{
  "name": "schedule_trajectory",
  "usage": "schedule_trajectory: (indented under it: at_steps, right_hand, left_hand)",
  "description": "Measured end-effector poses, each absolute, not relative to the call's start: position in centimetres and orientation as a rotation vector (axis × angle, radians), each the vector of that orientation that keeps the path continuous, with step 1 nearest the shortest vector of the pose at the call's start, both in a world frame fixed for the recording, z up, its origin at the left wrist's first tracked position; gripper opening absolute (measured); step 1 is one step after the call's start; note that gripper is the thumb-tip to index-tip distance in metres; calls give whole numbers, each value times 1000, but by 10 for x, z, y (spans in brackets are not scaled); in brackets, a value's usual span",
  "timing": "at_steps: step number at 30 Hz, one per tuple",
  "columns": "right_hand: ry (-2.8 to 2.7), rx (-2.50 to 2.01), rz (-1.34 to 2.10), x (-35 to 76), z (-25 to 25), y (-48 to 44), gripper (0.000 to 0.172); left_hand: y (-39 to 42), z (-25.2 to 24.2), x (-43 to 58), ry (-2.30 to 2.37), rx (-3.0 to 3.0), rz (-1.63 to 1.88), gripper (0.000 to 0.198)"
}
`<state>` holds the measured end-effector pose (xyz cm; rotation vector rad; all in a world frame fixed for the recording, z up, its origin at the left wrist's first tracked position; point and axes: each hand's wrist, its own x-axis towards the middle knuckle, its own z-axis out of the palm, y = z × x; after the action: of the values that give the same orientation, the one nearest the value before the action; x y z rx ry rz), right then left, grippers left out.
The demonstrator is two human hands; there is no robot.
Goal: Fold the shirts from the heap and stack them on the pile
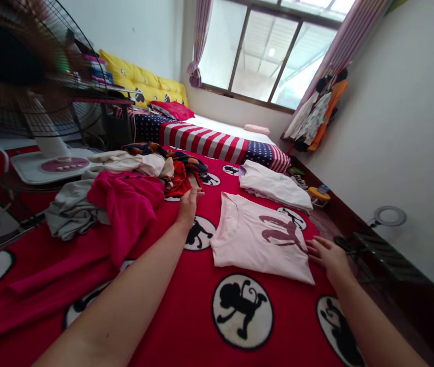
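Observation:
A light pink T-shirt [247, 239] with a dark printed design lies folded flat on the red blanket [186, 316] in front of me. My right hand [329, 257] is at the shirt's right edge, fingers stretched out and touching or just beside the fabric. Between the shirt and a heap of loose clothes is my left hand [188, 206], its fingers extended and nothing visible in them. That heap includes a bright pink garment [129, 199], a grey garment [74, 206] and a red garment [179, 178]. Beyond the T-shirt rests a stack of folded white clothes [274, 183].
A fan [51, 145] with blurred blades stands at the left. Farther back is a bed with a striped, starred cover [209, 140] and a yellow cushioned headboard [144, 76]. Clothes [316, 114] hang at the right wall, near a yellow stool [318, 193] and a ring light [390, 216].

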<state>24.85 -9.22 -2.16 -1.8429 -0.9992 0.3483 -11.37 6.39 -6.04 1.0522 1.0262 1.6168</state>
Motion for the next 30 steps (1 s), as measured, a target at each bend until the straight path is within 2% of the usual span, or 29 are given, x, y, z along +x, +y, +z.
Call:
schedule_trajectory:
  at_steps: [4,10,15,18,21,24,26,30]
  right_hand:
    - [-1122,-1893,90,242,-9,-100,34]
    - [-1818,-1458,280,145,-1,-112,21]
    - [-2191,-1380,325,92,-21,-132,38]
    - [-2217,-1314,387,84,-25,-140,41]
    - [-2128,-1230,528,91,-18,-135,23]
    - [-1930,-1327,356,110,-14,-117,22]
    - [-1885,-1448,138,127,-17,-100,28]
    - [-2094,-1873,-80,166,-39,-78,59]
  left_hand:
    - [64,-64,-109,1018,1235,1641,45]
    - [48,-56,-99,1016,1504,1524,28]
    - [10,-27,-76,1004,1883,1417,21]
    - [-13,-16,-52,774,2105,1265,29]
    - [-23,-23,-33,649,2366,1027,47]
    - [-19,-41,-29,817,2545,798,54]
    - [-14,-53,-32,927,2597,686,57]
    - [-11,-62,-39,991,2656,600,74]
